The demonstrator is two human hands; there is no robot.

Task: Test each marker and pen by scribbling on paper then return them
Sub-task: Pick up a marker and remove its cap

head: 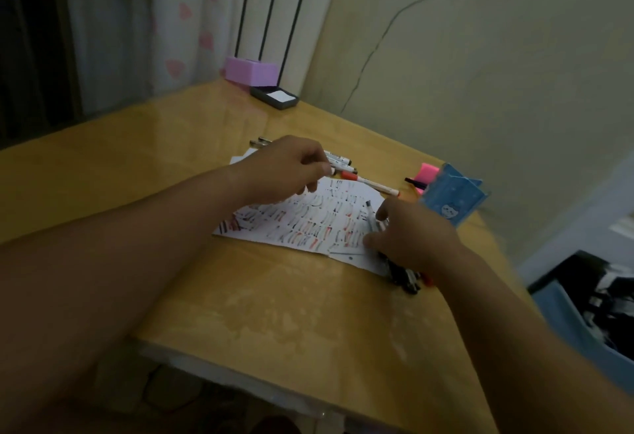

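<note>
Right hand [408,233] sits at the near right corner of the white sheet of paper [302,224], fingers curled round a slim grey pen [370,214] whose upper end points far, over the sheet. Blur hides whether it is capped. Left hand [291,166] reaches over the sheet's far edge, thumb and forefinger pinched on the near end of one of the white-barrelled markers with dark caps [341,160], which lie in a loose row on the tan wooden table [171,166]. Red-capped white marker [372,184] lies just right of that row. Bundle of dark pens [406,277] lies under the right wrist. Blue pen holder with a cat face [453,200] stands far right, with a pink highlighter [428,172] just behind it. Sheet is densely covered in short red and black strokes, and bare white shows mainly at the near right corner. Judgement: the grey pen is due its trial stroke, with the far marker queued next. Cannot tell which pile is already tested. To do it well, put the stroke on the bare corner so a faint line can be read against clean paper. Keep the heel of the right hand on the sheet so it does not slide. Use a short, light stroke. Recap the pen before it goes back, and keep tested and untested pens in separate groups.
</note>
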